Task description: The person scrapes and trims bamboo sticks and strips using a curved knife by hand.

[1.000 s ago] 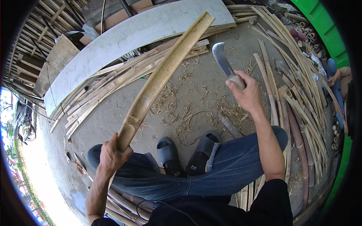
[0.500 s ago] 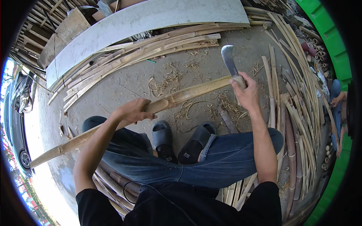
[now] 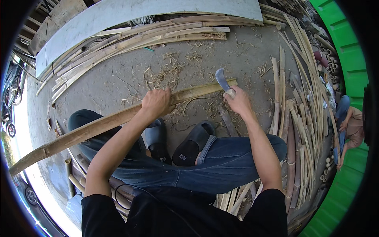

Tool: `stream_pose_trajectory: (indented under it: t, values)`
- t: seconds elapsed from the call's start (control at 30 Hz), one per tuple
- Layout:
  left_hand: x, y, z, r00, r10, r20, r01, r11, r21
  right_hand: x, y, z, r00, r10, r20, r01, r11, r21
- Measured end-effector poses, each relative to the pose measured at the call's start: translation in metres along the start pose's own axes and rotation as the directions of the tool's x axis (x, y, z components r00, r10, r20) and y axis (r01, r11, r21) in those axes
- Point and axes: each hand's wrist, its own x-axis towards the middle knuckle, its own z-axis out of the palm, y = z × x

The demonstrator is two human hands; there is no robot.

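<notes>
A long split bamboo strip (image 3: 106, 120) slants across my lap, from the lower left up to the right. My left hand (image 3: 157, 102) is closed round it past the middle, with the knuckles on top. In my right hand (image 3: 239, 101) is a billhook knife (image 3: 222, 78) with a hooked metal blade and a pale handle. The curved blade lies over the strip's right end, close to its edge; whether it cuts in I cannot tell. My fingers hide most of the handle.
Curly bamboo shavings (image 3: 169, 70) litter the concrete floor. A stack of split bamboo (image 3: 138, 43) lies at the far side beside a pale board (image 3: 158, 8). More bamboo strips (image 3: 312, 130) are piled at the right, where another person (image 3: 349, 122) sits by a green wall (image 3: 357, 85).
My left hand has moved right and up along the strip and now grips it. My right hand and the knife have moved down and left, bringing the blade over the strip's end.
</notes>
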Motion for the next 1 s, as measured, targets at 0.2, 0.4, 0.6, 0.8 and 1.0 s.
stream_pose_trajectory:
  t: [0.2, 0.4, 0.6, 0.8, 1.0]
  values:
    - [0.005, -0.006, 0.025, 0.989, 0.031, -0.142, -0.031, 1.000, -0.002, 0.017, 0.073, 0.007, 0.977, 0.207, -0.056, -0.213, 0.968, -0.134]
    - [0.009, -0.008, 0.037, 0.994, 0.034, -0.109, -0.039, 0.999, -0.038, 0.025, 0.097, 0.024, 0.930, 0.365, -0.033, -0.367, 0.925, -0.103]
    - [0.004, -0.015, 0.046, 0.998, 0.022, -0.060, -0.026, 0.997, -0.075, 0.032, 0.098, 0.030, 0.932, 0.336, -0.134, -0.349, 0.933, -0.090]
    - [-0.006, -0.017, 0.042, 0.999, 0.021, -0.027, -0.024, 0.994, -0.102, 0.035, 0.098, 0.038, 0.913, 0.403, -0.067, -0.409, 0.905, -0.119]
    - [-0.010, -0.021, 0.040, 0.997, 0.045, -0.064, -0.052, 0.992, -0.116, 0.027, 0.078, 0.045, 0.992, 0.114, 0.050, -0.115, 0.993, 0.008]
